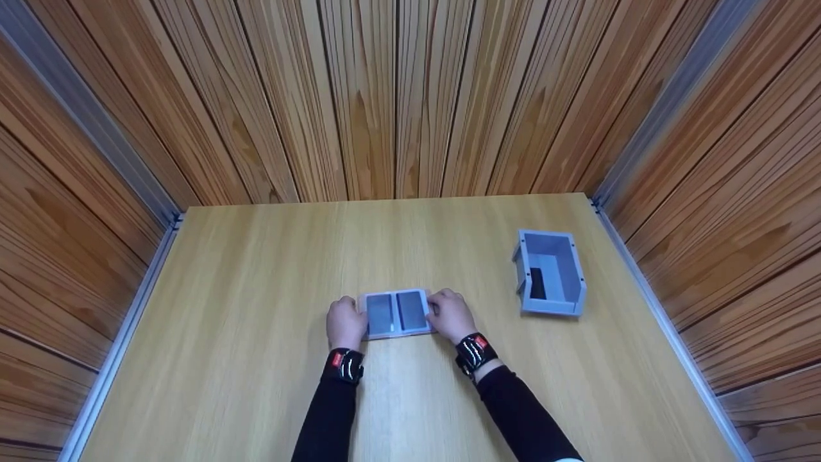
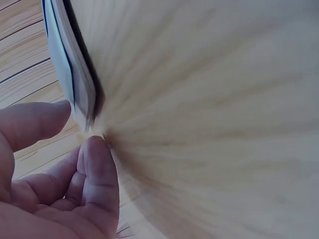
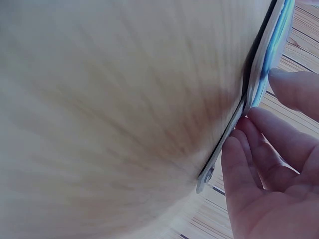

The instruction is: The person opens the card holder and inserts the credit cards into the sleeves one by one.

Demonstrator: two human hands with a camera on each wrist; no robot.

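Observation:
A flat, pale blue two-section tray (image 1: 395,314) with darker grey-blue recesses lies on the table between both hands. At its left end my left hand (image 1: 345,323) pinches it; in the left wrist view the thumb is at the tray's edge (image 2: 70,64) and the fingertips are low by the tabletop. My right hand (image 1: 454,317) pinches the opposite end, its thumb against the blue side in the right wrist view. Several thin layers show along the tray's edge (image 3: 269,50). A thin strip (image 3: 217,154) with a small round fitting sticks out beside the right fingers; its kind is unclear.
To the right stands a grey-blue open-front bin (image 1: 553,308) with a dark patch or object (image 1: 537,283) inside near its left wall. Wood-plank walls (image 1: 372,102) and metal rails (image 1: 122,340) bound the light wood table (image 1: 256,269).

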